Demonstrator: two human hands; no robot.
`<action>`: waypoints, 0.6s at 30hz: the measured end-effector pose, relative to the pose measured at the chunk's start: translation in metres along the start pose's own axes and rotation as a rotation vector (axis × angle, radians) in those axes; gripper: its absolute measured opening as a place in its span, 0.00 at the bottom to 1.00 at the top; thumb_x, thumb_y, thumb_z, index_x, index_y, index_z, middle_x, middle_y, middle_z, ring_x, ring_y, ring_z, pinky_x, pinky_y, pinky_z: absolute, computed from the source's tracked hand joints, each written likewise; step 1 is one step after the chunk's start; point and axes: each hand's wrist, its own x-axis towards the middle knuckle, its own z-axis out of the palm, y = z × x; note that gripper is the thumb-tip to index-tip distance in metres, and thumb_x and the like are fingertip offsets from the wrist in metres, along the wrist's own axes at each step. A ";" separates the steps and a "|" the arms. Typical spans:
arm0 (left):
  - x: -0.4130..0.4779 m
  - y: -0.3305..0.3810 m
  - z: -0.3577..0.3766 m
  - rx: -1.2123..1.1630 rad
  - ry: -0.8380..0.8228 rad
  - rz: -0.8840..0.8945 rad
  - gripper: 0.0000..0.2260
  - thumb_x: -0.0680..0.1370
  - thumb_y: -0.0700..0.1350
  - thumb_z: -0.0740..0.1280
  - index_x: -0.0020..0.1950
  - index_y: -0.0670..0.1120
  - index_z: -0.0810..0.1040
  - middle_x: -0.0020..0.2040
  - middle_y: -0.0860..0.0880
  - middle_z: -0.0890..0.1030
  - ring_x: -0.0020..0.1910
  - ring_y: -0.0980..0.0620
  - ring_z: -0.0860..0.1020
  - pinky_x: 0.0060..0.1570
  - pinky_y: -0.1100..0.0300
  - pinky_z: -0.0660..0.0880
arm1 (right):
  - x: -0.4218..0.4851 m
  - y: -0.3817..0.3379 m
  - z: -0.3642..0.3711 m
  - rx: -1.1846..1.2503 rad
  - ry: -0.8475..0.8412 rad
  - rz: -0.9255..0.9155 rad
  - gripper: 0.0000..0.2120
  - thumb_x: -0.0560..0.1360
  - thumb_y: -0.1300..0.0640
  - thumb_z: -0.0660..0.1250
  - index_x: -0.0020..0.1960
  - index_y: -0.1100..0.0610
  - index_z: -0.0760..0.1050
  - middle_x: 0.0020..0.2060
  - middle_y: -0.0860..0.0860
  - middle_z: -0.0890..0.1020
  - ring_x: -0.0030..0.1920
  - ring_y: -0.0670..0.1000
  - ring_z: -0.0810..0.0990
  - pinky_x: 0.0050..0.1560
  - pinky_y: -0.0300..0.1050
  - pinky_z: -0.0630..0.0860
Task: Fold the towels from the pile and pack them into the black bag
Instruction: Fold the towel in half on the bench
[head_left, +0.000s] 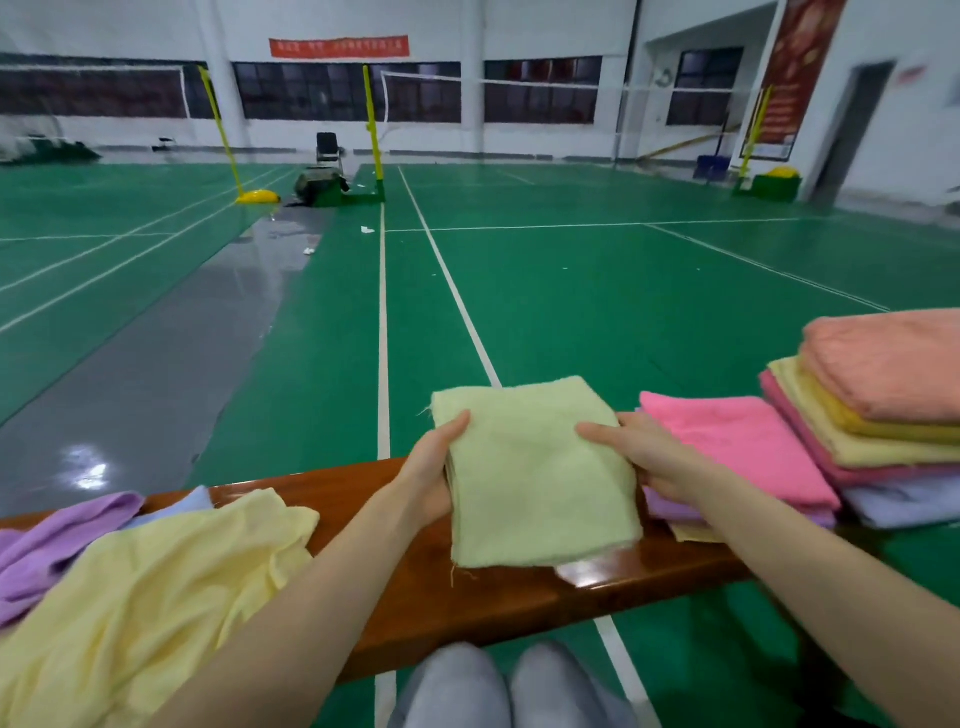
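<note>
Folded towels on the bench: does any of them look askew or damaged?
The pale green towel held by both hands sits skewed to the wooden bench, with loose threads at its corners. The pink towel tops a short stack whose lower edges stick out unevenly.

Folded pale-green towel (530, 467), flat above bench (332, 499)

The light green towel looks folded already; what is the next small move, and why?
Probably carry the folded light green towel, gripped at its sides by the left hand and the right hand, rightward onto the folded pink towel heading the low stack; no black bag is visible.
</note>
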 end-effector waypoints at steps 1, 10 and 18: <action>0.002 0.001 0.014 -0.015 -0.050 0.001 0.12 0.81 0.47 0.58 0.51 0.40 0.77 0.42 0.42 0.84 0.45 0.44 0.81 0.47 0.49 0.74 | -0.005 -0.007 -0.018 -0.014 0.013 -0.033 0.08 0.75 0.60 0.66 0.54 0.61 0.76 0.44 0.54 0.82 0.42 0.52 0.81 0.48 0.47 0.77; 0.078 -0.025 0.162 0.160 -0.246 0.183 0.13 0.80 0.36 0.57 0.64 0.43 0.70 0.48 0.46 0.80 0.42 0.50 0.79 0.40 0.58 0.79 | -0.002 -0.013 -0.168 -0.128 0.476 -0.127 0.19 0.73 0.61 0.69 0.63 0.64 0.73 0.52 0.57 0.80 0.47 0.54 0.76 0.45 0.42 0.71; 0.143 -0.093 0.191 1.137 0.114 0.556 0.28 0.81 0.46 0.59 0.77 0.50 0.51 0.78 0.44 0.48 0.76 0.45 0.50 0.74 0.51 0.51 | 0.040 0.058 -0.178 -0.928 0.541 -0.020 0.22 0.80 0.56 0.57 0.71 0.63 0.60 0.68 0.63 0.66 0.67 0.63 0.66 0.67 0.52 0.63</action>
